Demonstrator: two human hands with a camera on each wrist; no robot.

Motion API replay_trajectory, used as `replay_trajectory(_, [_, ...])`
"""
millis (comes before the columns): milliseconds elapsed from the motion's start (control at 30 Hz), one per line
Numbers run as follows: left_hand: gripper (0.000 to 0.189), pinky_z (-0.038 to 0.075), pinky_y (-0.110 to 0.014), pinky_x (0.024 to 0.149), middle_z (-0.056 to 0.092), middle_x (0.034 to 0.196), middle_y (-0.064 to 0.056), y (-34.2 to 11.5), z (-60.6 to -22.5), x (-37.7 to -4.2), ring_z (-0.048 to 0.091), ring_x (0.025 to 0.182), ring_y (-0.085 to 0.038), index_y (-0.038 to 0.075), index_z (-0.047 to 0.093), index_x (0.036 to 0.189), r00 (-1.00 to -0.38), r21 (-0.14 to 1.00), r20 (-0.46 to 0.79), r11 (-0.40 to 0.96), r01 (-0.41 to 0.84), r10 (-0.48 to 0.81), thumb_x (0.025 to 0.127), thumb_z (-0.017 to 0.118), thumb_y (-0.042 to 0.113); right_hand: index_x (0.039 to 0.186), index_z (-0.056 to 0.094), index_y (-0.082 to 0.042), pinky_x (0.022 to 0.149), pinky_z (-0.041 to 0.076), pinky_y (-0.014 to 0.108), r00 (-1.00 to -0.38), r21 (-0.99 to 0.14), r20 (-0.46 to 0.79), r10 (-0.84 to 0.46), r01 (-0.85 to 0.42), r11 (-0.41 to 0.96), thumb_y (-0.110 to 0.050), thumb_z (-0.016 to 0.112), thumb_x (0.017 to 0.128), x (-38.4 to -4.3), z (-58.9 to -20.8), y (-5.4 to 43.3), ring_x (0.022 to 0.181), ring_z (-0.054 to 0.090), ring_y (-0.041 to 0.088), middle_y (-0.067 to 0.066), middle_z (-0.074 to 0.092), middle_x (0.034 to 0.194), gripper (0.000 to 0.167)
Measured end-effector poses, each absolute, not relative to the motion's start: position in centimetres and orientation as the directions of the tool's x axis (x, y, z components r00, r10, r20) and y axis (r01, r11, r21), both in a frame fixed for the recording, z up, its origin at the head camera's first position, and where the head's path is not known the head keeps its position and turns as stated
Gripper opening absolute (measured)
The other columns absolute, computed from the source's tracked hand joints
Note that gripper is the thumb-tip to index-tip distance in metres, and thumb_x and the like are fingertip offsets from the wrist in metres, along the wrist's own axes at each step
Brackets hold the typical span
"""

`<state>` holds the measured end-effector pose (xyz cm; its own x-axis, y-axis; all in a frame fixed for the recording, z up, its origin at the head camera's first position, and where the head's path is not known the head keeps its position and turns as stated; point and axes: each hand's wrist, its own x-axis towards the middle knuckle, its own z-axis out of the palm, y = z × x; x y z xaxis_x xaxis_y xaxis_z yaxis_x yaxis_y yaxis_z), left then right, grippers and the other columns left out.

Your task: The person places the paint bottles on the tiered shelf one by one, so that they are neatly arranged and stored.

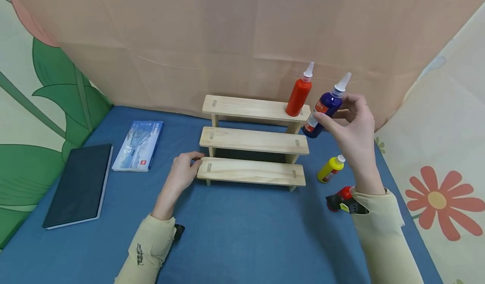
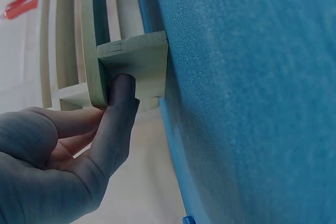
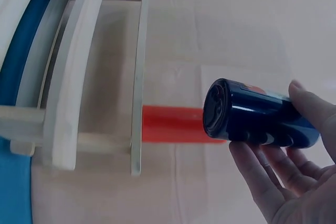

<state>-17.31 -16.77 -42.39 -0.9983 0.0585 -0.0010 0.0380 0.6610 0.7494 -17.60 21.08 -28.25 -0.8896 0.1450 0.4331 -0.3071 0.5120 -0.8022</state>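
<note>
A three-tier wooden shelf (image 1: 254,140) stands on the blue table. At its lower left end, my left hand (image 1: 183,170) pinches the edge of the bottom board; the left wrist view has the thumb and fingers around the board's end (image 2: 97,85). My right hand (image 1: 356,124) holds a dark blue squeeze bottle (image 1: 327,105) with a white pointed cap, in the air beside the top tier's right end. In the right wrist view that blue bottle (image 3: 257,114) lies between thumb and fingers, its base towards the shelf. A red squeeze bottle (image 1: 299,94) stands on the top board's right end.
A yellow bottle (image 1: 331,169) stands on the table right of the shelf. Nearer, a red bottle (image 1: 345,192) is partly hidden by the right wrist's black strap. At left lie a dark notebook (image 1: 79,185) and a light blue box (image 1: 138,146). A beige cloth (image 1: 170,44) hangs behind.
</note>
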Motion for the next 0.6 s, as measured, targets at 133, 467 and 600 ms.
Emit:
replay_trajectory(133, [0.030,0.051,-0.050,0.086,0.068,0.132,-0.029,-16.7,-42.4,-17.4,0.063,0.107,-0.036,-0.011,0.069,0.133,-0.998,0.753,-0.013,0.657,0.028,0.057,0.109,0.055,0.000,0.147,0.057,-0.008,0.080,0.054,0.018,-0.882,-0.774,0.455,0.127,-0.321,0.546,-0.024,0.083,0.097,-18.4,-28.0,19.9,0.106,0.062,0.013,0.005,0.064,0.133,0.058])
replay_trajectory(467, [0.030,0.049,-0.045,0.079,0.068,0.131,-0.030,-16.8,-42.3,-17.2,0.063,0.101,-0.035,-0.011,0.069,0.133,-0.998,0.747,-0.006,0.664,0.037,0.062,0.109,0.056,0.000,0.135,0.061,-0.001,0.081,0.049,0.026,-0.837,-0.740,0.525,0.154,-0.360,0.569,-0.032,0.089,0.091,-21.0,-28.1,16.2,0.091,0.060,0.015,0.012,0.068,0.114,0.061])
replay_trajectory(600, [0.029,0.047,-0.039,0.072,0.069,0.130,-0.030,-16.7,-42.2,-17.2,0.063,0.093,-0.033,-0.011,0.070,0.132,-0.998,0.745,0.000,0.665,0.040,0.060,0.109,0.056,0.000,0.132,0.060,0.000,0.076,0.047,0.025,-0.820,-0.719,0.549,0.161,-0.365,0.591,-0.035,0.091,0.089,-22.3,-28.4,14.9,0.084,0.059,0.018,0.013,0.067,0.108,0.064])
